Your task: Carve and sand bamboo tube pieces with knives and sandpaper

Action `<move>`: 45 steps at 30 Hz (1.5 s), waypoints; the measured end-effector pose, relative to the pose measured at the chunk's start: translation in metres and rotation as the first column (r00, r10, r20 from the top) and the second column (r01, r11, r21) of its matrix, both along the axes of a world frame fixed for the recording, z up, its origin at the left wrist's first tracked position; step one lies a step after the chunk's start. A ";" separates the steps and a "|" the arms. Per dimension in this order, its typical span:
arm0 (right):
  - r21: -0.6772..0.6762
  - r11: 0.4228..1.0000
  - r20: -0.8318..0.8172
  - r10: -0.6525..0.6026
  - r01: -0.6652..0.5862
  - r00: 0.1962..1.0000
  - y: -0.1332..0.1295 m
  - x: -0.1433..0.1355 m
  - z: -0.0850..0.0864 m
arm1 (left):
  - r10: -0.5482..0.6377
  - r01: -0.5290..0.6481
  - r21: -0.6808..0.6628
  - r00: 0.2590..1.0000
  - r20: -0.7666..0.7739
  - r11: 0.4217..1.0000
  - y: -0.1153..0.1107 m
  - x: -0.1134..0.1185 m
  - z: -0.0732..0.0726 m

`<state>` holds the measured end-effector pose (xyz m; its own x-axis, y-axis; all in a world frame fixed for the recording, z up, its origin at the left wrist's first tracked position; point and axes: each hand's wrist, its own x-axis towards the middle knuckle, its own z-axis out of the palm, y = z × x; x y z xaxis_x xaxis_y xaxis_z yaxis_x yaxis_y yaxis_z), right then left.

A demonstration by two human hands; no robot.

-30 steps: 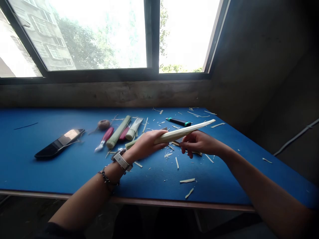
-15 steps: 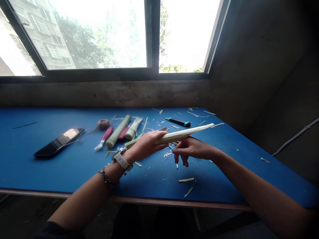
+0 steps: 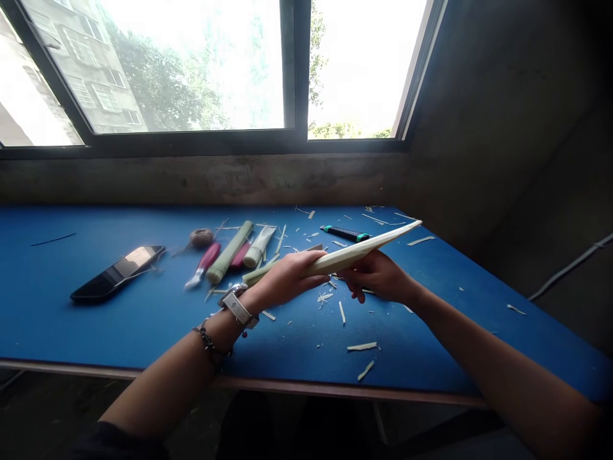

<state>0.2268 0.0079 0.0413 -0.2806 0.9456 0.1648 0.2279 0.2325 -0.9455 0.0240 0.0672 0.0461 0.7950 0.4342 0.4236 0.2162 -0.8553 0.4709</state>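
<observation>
A pale, tapering bamboo piece point(image 3: 354, 252) is held above the blue table point(image 3: 158, 332), its thin tip pointing up to the right. My left hand point(image 3: 292, 278) is closed round its thick end, with a watch on the wrist. Beneath the middle of the piece, my right hand point(image 3: 376, 276) has curled fingers close to its underside; what they hold, if anything, is hidden. Just behind the piece lies a black and green cutter point(image 3: 345, 234).
Left of my hands lie a green bamboo tube point(image 3: 230, 253), a shorter pale tube point(image 3: 259, 248), a red-handled tool point(image 3: 209, 257), a twine ball point(image 3: 201, 238) and a black phone point(image 3: 117, 275). Shavings point(image 3: 362, 347) are scattered about. A window stands behind the table.
My right hand has moved up against the underside of the bamboo piece and its fingers have curled in. The tip of the piece has risen a little.
</observation>
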 end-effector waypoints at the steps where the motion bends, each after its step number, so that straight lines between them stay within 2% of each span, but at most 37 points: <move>1: 0.024 1.000 -0.016 -0.015 0.015 1.000 0.000 -0.001 -0.001 | -0.003 0.003 -0.004 1.000 0.011 1.000 0.000 0.000 0.000; 5: 0.091 0.993 -0.058 -0.066 0.071 0.996 -0.001 -0.006 -0.002 | 0.002 -0.002 -0.008 0.999 0.044 1.000 0.000 0.001 0.000; 11: 0.120 0.983 -0.070 -0.130 0.137 0.989 -0.002 -0.010 0.002 | -0.011 0.012 -0.020 0.998 0.055 1.000 -0.002 0.001 0.000; 13: 0.137 0.983 -0.043 -0.119 0.124 0.992 -0.002 -0.007 0.003 | -0.009 0.009 -0.010 0.999 0.049 1.000 -0.003 0.001 0.000; 18: 0.158 0.987 0.062 -0.011 0.001 0.998 -0.002 0.004 0.011 | 0.004 -0.004 0.013 1.000 -0.011 1.000 -0.003 0.000 0.002; 20: 0.174 0.985 0.069 -0.018 0.006 0.997 -0.003 0.007 0.014 | 0.008 -0.008 0.014 1.000 -0.020 1.000 -0.004 0.001 0.002; 28: 0.236 0.955 0.093 -0.208 0.182 0.974 -0.008 0.004 0.014 | 0.008 -0.008 0.004 1.000 0.015 1.000 -0.004 -0.001 0.003; 32: 0.339 0.913 0.112 -0.281 0.229 0.953 -0.010 0.007 0.014 | 0.007 -0.007 -0.001 1.000 0.026 1.000 -0.002 -0.003 0.003; 36: 0.503 0.852 0.189 -0.272 0.144 0.944 -0.006 0.016 0.013 | 0.013 -0.013 -0.005 0.999 0.033 1.000 -0.001 -0.004 0.003; 38: 0.514 0.855 0.257 -0.233 0.072 0.938 -0.002 0.020 0.012 | 0.021 -0.021 0.000 0.999 0.030 1.000 0.000 -0.004 0.003; 42: 0.456 0.890 0.350 -0.186 0.007 0.918 0.004 0.021 0.008 | 0.024 -0.025 0.020 0.999 0.037 1.000 0.001 -0.004 0.002; 45: 0.302 0.952 0.398 -0.089 -0.039 0.913 0.004 0.015 0.005 | 0.018 -0.019 0.049 1.000 0.021 0.999 0.000 -0.003 0.002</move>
<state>0.2422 0.0119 0.0466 -0.3602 0.8774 0.3168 0.5831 0.4769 -0.6577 0.0214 0.0674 0.0477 0.7782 0.4267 0.4608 0.2229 -0.8736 0.4325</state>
